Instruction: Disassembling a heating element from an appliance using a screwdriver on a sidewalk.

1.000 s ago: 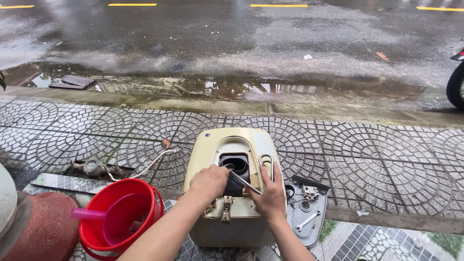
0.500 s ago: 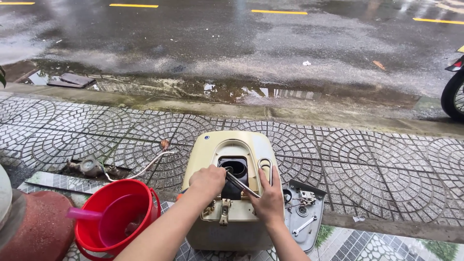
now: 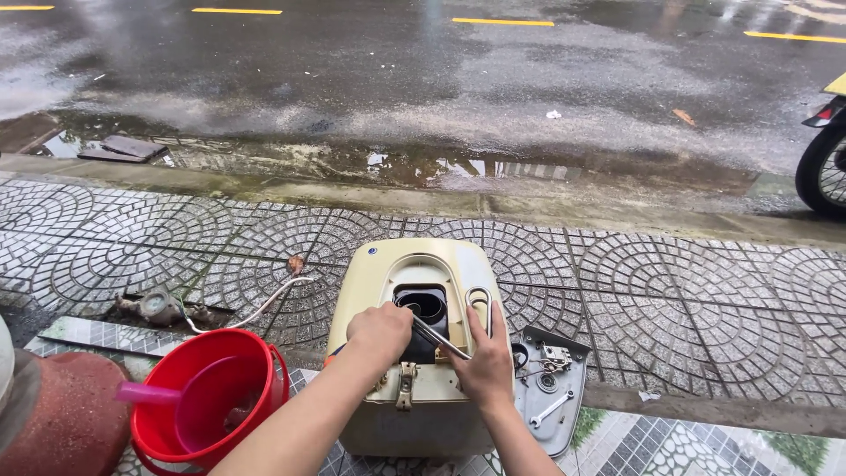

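Observation:
A cream, boxy water-heater casing (image 3: 414, 282) lies on the pavement with a dark round opening (image 3: 425, 306) in its upper face. My left hand (image 3: 381, 330) is closed in a fist on a dark tool handle just below that opening. From the fist a thin metal shaft (image 3: 439, 338) runs rightwards to my right thumb. My right hand (image 3: 486, 363) lies flat on the casing, fingers stretched up beside a bent metal loop (image 3: 478, 304). A small metal latch (image 3: 405, 383) hangs on the casing's near side.
A red bucket (image 3: 167, 423) with a pink scoop (image 3: 141, 393) stands at the left, next to a reddish-brown pot (image 3: 53, 423). A grey cover plate (image 3: 553, 388) with a wrench lies at the right. A pipe fitting (image 3: 159, 307), the wet kerb and a motorbike wheel (image 3: 824, 167) lie beyond.
Both hands keep their places on the casing. The view has shifted a little, so the motorbike wheel shows further in at the right.

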